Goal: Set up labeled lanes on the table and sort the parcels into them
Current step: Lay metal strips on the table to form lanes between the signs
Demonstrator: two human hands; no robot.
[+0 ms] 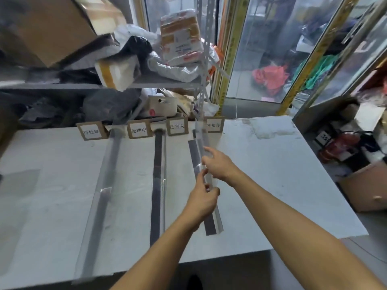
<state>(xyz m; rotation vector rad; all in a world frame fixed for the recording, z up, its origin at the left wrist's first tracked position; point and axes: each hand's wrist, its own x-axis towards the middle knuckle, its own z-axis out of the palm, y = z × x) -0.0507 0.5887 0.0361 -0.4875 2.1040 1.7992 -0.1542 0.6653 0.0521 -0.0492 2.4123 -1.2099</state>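
Hands meet mid-table: right hand [217,164] and left hand [204,200] both pinch a clear plastic strip [202,141], long axis running near-to-far w/ far end raised toward the card labels [214,124]. Dark flat strip [195,153] lies beneath on the pale table [272,164]. Two more dividers [158,174] lie parallel to the left.

A pale grey bench [261,164] fills the lower part of the view. Behind it on the left stands a grey metal shelf [159,81] with a perforated upright post [204,59]. To the right of the shelf, glass doors [270,49] in yellow frames let in daylight. At the far right a brown cardboard box [364,189] sits below bench height, just beside the bench edge
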